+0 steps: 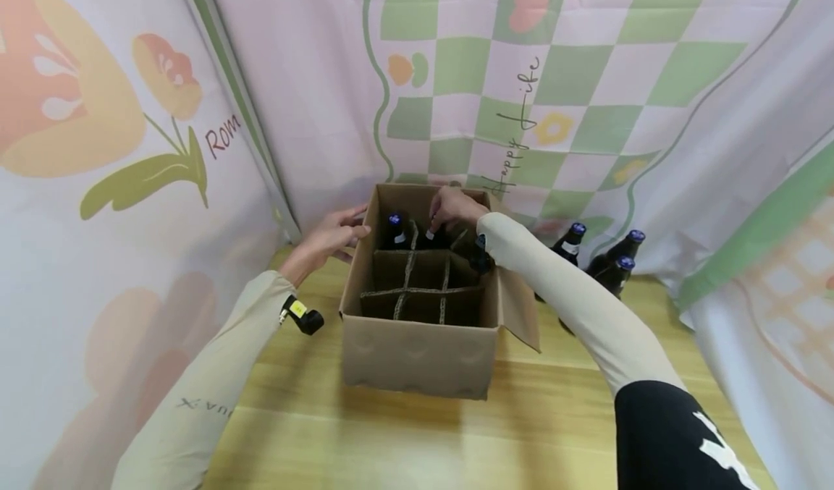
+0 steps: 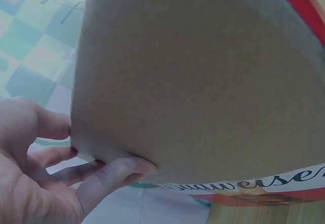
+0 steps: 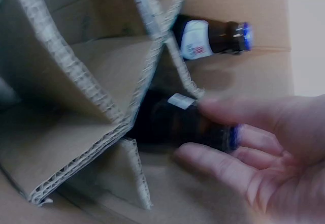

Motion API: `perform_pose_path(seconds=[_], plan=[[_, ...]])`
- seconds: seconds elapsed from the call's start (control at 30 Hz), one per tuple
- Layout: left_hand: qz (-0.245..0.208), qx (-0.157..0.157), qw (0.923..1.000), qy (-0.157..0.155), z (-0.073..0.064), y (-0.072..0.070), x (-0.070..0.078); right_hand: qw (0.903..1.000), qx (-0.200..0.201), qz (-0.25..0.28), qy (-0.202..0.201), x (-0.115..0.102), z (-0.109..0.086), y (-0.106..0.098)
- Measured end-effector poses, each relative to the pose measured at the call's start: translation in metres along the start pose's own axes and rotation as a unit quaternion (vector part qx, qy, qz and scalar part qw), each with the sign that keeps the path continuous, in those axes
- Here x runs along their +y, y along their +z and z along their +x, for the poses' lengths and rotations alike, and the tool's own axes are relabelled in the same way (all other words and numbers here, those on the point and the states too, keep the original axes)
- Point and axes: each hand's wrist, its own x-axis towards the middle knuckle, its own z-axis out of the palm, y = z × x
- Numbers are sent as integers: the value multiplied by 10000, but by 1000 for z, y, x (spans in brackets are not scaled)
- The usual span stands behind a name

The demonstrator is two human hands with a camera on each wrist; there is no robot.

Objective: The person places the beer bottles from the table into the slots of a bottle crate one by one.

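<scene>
An opened cardboard box point(image 1: 420, 352) with a cardboard divider point(image 1: 426, 287) stands in the middle of the head view. My right hand point(image 1: 452, 208) reaches into its back row, thumb and fingers on either side of the neck of a dark bottle point(image 3: 188, 127) with a blue cap. To the left of it another bottle point(image 1: 395, 233) with a light neck label stands in its own compartment. A third bottle point(image 1: 481, 258) shows at the right side, partly hidden by my sleeve. My left hand point(image 1: 332, 237) touches the box's left side near the back corner, its fingers extended against the brown cardboard panel point(image 2: 193, 97).
Three blue-capped bottles point(image 1: 570, 244) show on the wooden table point(image 1: 404, 439) right of the box, partly behind my right arm. An unfolded side flap point(image 1: 517, 309) sticks out at the right. Patterned curtains point(image 1: 313, 77) hang behind and on both sides.
</scene>
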Motion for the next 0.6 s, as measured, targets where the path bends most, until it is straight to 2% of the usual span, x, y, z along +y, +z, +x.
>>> perform_pose_path(seconds=[0.2, 0.3, 0.6], plan=[[-7, 7, 10000, -53, 0, 2, -1, 9981, -164, -448, -386, 2, 3, 3], [-22, 17, 10000, -80, 0, 2, -2, 9979, -242, -468, -375, 4, 3, 1], [-40, -37, 10000, -71, 2, 2, -2, 9995, -192, 231, -28, -5, -2, -15]])
